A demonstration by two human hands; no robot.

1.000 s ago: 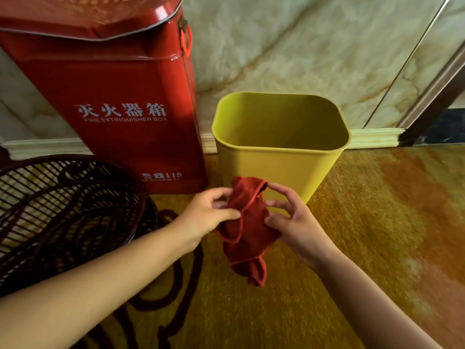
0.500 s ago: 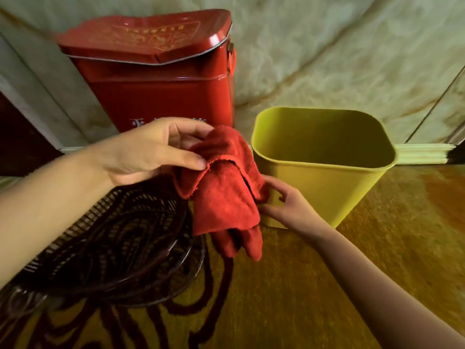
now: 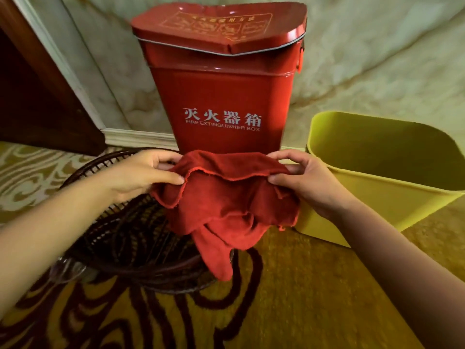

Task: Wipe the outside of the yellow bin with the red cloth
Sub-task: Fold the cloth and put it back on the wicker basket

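The red cloth [image 3: 226,205] hangs spread between both hands, its lower folds drooping over the wire basket. My left hand [image 3: 141,175] pinches its upper left edge and my right hand [image 3: 304,182] pinches its upper right edge. The yellow bin [image 3: 377,197] stands upright and empty on the carpet at the right, just behind my right hand. The cloth's right edge hangs in front of the bin's near left corner; I cannot tell whether it touches.
A red fire extinguisher box [image 3: 221,102] stands against the marble wall straight ahead. A dark wire basket [image 3: 120,238] sits on the patterned carpet below my left hand. A dark wooden door frame [image 3: 37,96] is at the far left.
The view has swung left, so the bin now sits at the right. My right hand left the bin's side and took the cloth's right edge; the cloth is now spread between both hands.
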